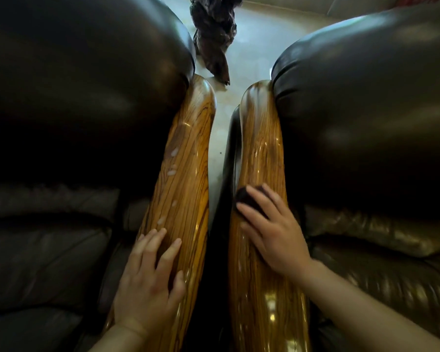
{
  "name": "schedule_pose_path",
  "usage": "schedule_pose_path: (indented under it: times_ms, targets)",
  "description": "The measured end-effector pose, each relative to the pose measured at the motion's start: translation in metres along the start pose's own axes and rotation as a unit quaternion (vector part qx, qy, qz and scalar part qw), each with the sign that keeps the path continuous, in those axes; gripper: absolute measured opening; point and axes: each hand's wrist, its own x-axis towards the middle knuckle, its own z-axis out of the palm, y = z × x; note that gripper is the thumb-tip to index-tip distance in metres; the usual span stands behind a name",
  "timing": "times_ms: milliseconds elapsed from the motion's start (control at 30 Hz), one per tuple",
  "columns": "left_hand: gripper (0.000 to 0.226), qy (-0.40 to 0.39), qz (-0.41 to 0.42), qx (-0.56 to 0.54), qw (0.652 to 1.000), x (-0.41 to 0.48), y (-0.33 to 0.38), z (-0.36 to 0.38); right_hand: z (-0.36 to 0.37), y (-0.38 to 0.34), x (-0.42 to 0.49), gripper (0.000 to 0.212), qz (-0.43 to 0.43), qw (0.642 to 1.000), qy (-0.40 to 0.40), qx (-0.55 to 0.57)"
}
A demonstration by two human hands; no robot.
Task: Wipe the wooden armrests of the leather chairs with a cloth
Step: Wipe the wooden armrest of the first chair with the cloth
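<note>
The cloth [249, 200], a small dark wad, lies on the right armrest [261, 153] about midway along it, pressed flat under the fingers of the right hand [272, 232], which is spread over it rather than clenched. The left hand [148, 278] rests open and empty on the left armrest [186, 158], palm down, below some pale smears on the wood. Dark leather chairs [366, 110] flank both armrests, with pale floor [254, 41] between them.

Pale glossy floor [249, 47] beyond, a dark gnarled wooden piece [214, 34] standing on it.
</note>
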Motion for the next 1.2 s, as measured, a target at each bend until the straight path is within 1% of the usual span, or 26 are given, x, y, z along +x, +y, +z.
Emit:
schedule_pose_path:
  times_ms: [33, 67, 100, 200, 267, 333, 400, 467, 567, 600, 633, 667, 700, 767, 800, 867, 933, 967, 1033, 1067, 1100, 1133, 1167, 1200]
  targets:
    - [0.057, 0.000, 0.001, -0.001, 1.000, -0.001, 0.000, 0.000, 0.000, 0.002, -0.015, 0.044, -0.028, 1.000, -0.011, -0.002]
    - [0.057, 0.001, 0.003, -0.001, 1.000, -0.001, 0.000, 0.000, -0.002, 0.010, -0.016, 0.045, -0.039, 0.999, -0.013, 0.001]
    - [0.056, 0.000, 0.006, 0.000, 1.000, -0.001, 0.000, 0.000, -0.005, 0.020, -0.006, 0.046, -0.017, 1.000, -0.007, 0.005]
    - [0.057, -0.004, -0.002, 0.004, 1.000, -0.001, 0.000, 0.000, -0.017, 0.041, 0.073, 0.051, 0.125, 0.991, 0.031, 0.020]
    - [0.057, -0.003, -0.002, 0.010, 1.000, -0.001, 0.000, 0.000, -0.016, 0.049, 0.127, 0.053, 0.154, 0.988, 0.033, -0.005]
    - [0.056, -0.003, 0.006, 0.018, 1.000, -0.001, 0.000, 0.001, -0.019, 0.041, 0.155, 0.052, 0.142, 0.989, 0.029, -0.025]
    - [0.056, -0.006, 0.007, 0.024, 1.000, -0.002, 0.000, 0.000, -0.015, 0.023, 0.137, 0.045, 0.100, 0.994, 0.042, -0.017]
    - [0.056, -0.008, 0.004, 0.020, 1.000, -0.003, 0.000, -0.001, -0.010, -0.004, 0.075, 0.039, 0.017, 0.999, 0.045, -0.024]
    - [0.055, 0.002, 0.016, 0.014, 1.000, -0.002, 0.000, 0.001, -0.002, -0.026, -0.028, 0.034, -0.133, 0.990, -0.036, -0.042]
    - [0.054, 0.007, 0.017, 0.014, 1.000, -0.002, -0.001, 0.001, -0.002, -0.018, -0.035, 0.034, -0.169, 0.984, -0.046, -0.035]
    - [0.054, 0.009, 0.017, 0.012, 1.000, -0.002, -0.001, 0.001, -0.003, -0.007, -0.026, 0.034, -0.180, 0.982, -0.043, -0.026]
    - [0.054, 0.010, 0.015, 0.009, 1.000, -0.001, -0.001, 0.001, -0.005, 0.005, -0.005, 0.035, -0.158, 0.987, -0.024, -0.017]
    - [0.054, 0.012, 0.012, 0.007, 1.000, -0.001, -0.001, 0.001, -0.009, 0.015, 0.023, 0.037, -0.109, 0.994, -0.002, -0.003]
    - [0.055, 0.015, 0.008, 0.007, 1.000, -0.001, 0.000, 0.001, -0.017, 0.034, 0.085, 0.041, 0.024, 0.999, 0.037, 0.031]
    - [0.055, 0.014, 0.008, 0.005, 1.000, -0.001, 0.001, 0.001, -0.018, 0.045, 0.110, 0.042, 0.071, 0.996, 0.047, 0.034]
    - [0.055, 0.018, 0.009, 0.003, 1.000, 0.001, 0.001, 0.001, -0.017, 0.053, 0.142, 0.042, 0.104, 0.993, 0.050, 0.030]
    - [0.054, 0.017, 0.015, 0.017, 1.000, 0.000, -0.002, 0.003, -0.011, 0.041, 0.136, 0.038, 0.112, 0.992, 0.049, 0.044]
    - [0.054, 0.014, 0.016, 0.018, 1.000, -0.001, -0.002, 0.002, -0.009, 0.031, 0.116, 0.037, 0.097, 0.993, 0.049, 0.046]
    - [0.055, 0.008, 0.010, 0.009, 1.000, -0.001, -0.001, 0.001, -0.004, 0.007, 0.054, 0.034, 0.025, 0.998, 0.033, 0.039]
    - [0.055, 0.005, 0.006, 0.006, 1.000, -0.001, 0.000, 0.001, -0.002, 0.000, 0.021, 0.033, -0.027, 0.999, 0.007, 0.029]
    - [0.055, 0.004, 0.004, 0.005, 1.000, -0.001, 0.001, 0.001, -0.004, -0.001, -0.001, 0.032, -0.069, 0.997, -0.016, 0.025]
    - [0.055, 0.004, 0.004, 0.005, 1.000, -0.001, 0.001, 0.001, -0.005, 0.006, -0.007, 0.033, -0.089, 0.995, -0.028, 0.032]
    - [0.056, 0.007, 0.008, 0.005, 1.000, -0.001, 0.000, 0.002, -0.006, 0.016, 0.002, 0.034, -0.083, 0.995, -0.023, 0.042]
    - [0.056, 0.010, 0.013, 0.007, 1.000, 0.000, -0.001, 0.003, -0.008, 0.025, 0.023, 0.036, -0.050, 0.998, -0.004, 0.047]
